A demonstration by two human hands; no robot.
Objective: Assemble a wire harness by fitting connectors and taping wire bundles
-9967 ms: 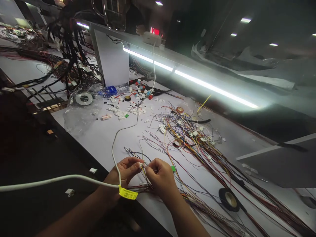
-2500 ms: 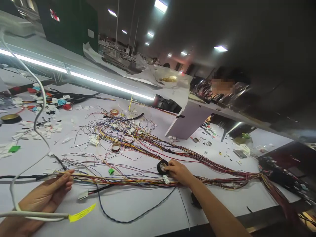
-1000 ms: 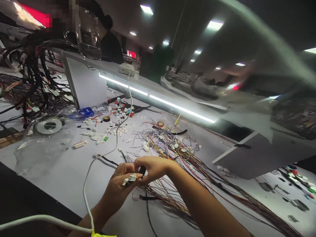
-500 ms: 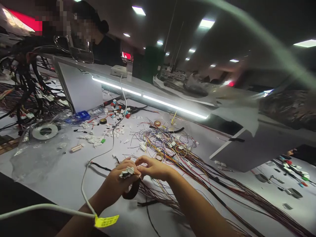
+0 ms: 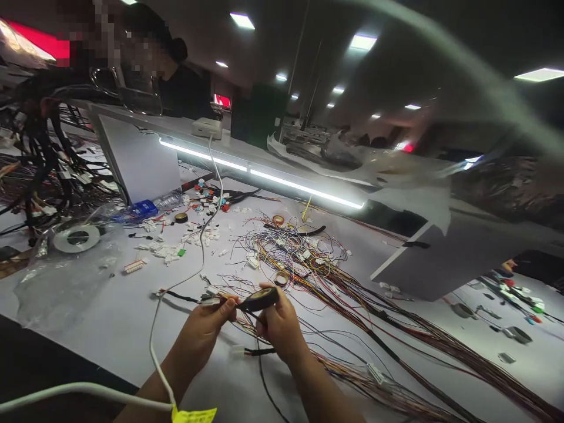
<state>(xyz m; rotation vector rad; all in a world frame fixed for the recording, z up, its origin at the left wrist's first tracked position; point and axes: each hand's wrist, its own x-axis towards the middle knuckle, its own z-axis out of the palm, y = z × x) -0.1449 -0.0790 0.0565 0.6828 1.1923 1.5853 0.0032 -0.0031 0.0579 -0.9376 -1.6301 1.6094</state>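
Observation:
My left hand (image 5: 205, 332) pinches a bundle of thin wires (image 5: 228, 298) whose white connectors (image 5: 212, 292) stick out past the fingers. A roll of black tape (image 5: 261, 299) is gripped in my right hand (image 5: 282, 329), held tilted. The tape's edge reaches the wires right beside my left fingertips. Below the hands lies a white connector (image 5: 238, 351) on a short black-sleeved cable. Another black-sleeved cable (image 5: 178, 295) lies to the left of my left hand. Part of the wire bundle is hidden behind the fingers and the roll.
A tangle of coloured wires (image 5: 291, 244) runs off to the lower right. Loose white connectors (image 5: 165, 251) and a plastic bag (image 5: 66, 282) lie at left. A white cord (image 5: 201, 247) hangs in front. A lit lamp strip (image 5: 304, 190) lines the shelf; a person (image 5: 185, 88) is behind it.
My right hand has drawn back to the right and now holds the tape roll up, which hung below my left hand before. My left hand has turned, its connectors now pointing away.

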